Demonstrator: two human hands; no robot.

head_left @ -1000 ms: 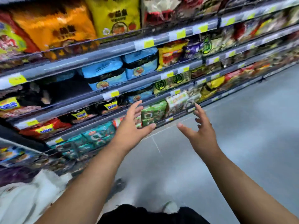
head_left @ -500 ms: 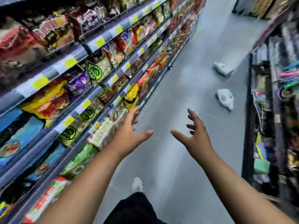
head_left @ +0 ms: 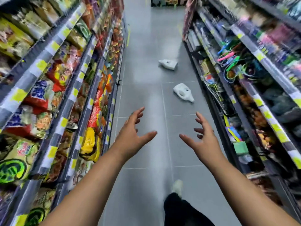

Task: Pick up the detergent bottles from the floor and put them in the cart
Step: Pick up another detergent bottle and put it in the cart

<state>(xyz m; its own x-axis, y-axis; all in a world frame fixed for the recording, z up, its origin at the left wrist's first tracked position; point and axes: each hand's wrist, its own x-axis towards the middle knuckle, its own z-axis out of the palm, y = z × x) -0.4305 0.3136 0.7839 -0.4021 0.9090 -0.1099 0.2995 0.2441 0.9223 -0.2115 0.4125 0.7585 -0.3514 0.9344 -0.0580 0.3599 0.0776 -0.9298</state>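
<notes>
While two white plastic handled detergent bottles (head_left: 183, 92) are seen lying on the grey tiled floor (head_left: 146, 79), left hand (head_left: 132, 135) and right hand (head_left: 202, 141) are held out, fingers spread wide, nothing gripped.

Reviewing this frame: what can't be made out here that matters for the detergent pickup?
Cart: nowhere in the head view, it lies outside the frame.
Near bottle and far bottle: labels too small to read; whether the caps are on cannot be told.
Left shelves and right shelves: the goods are smeared by motion blur and cannot be identified.
The person's body: cut off by the bottom edge, only a leg and one shoe show.
</notes>
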